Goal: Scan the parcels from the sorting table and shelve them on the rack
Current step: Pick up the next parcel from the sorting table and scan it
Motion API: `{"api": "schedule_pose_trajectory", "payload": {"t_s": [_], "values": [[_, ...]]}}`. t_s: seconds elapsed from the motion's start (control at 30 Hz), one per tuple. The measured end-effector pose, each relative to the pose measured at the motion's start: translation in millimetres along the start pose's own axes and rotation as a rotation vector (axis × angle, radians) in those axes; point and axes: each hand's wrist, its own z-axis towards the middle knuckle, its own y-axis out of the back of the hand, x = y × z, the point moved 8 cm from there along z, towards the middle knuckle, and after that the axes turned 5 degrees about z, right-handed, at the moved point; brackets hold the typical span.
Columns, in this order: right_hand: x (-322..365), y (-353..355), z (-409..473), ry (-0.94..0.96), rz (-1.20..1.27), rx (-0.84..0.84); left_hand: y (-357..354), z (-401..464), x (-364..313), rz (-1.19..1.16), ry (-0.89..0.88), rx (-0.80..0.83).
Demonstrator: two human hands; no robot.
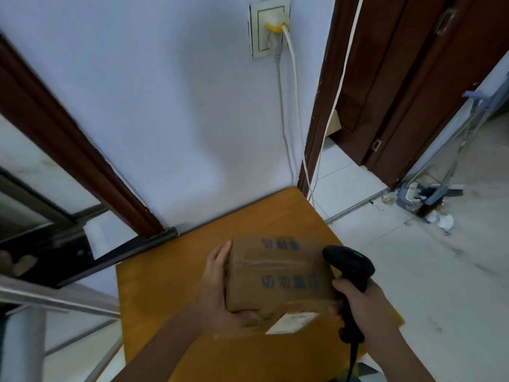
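Note:
A brown cardboard parcel point(278, 274) with blue printed characters and clear tape is held above the orange-brown sorting table point(170, 277). My left hand point(220, 293) grips the parcel's left side and underside. A white label point(292, 322) shows on the parcel's near face. My right hand point(363, 304) is closed around the handle of a black barcode scanner point(349, 263), whose head with a green light sits just right of the parcel's top. The image is motion-blurred.
The table stands against a pale blue wall with a socket point(270, 28) and white cables point(292, 106). Dark wooden door frames stand on both sides. A metal rail point(55, 299) is at the lower left. Tiled floor with a metal frame and debris point(429, 197) lies to the right.

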Motion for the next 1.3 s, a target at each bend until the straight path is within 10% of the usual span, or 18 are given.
{"api": "schedule_pose_trajectory", "payload": {"t_s": [0.53, 1.3], "values": [[99.2, 9.2, -127.1, 0.446, 0.031, 0.134, 73.8, -74.6, -128.5, -0.507, 0.117, -0.194], [7.5, 38.1, -327.5, 0.72, -0.315, 0.161, 79.5, -177.2, -179.7, -0.765, 0.156, -0.476]]}}
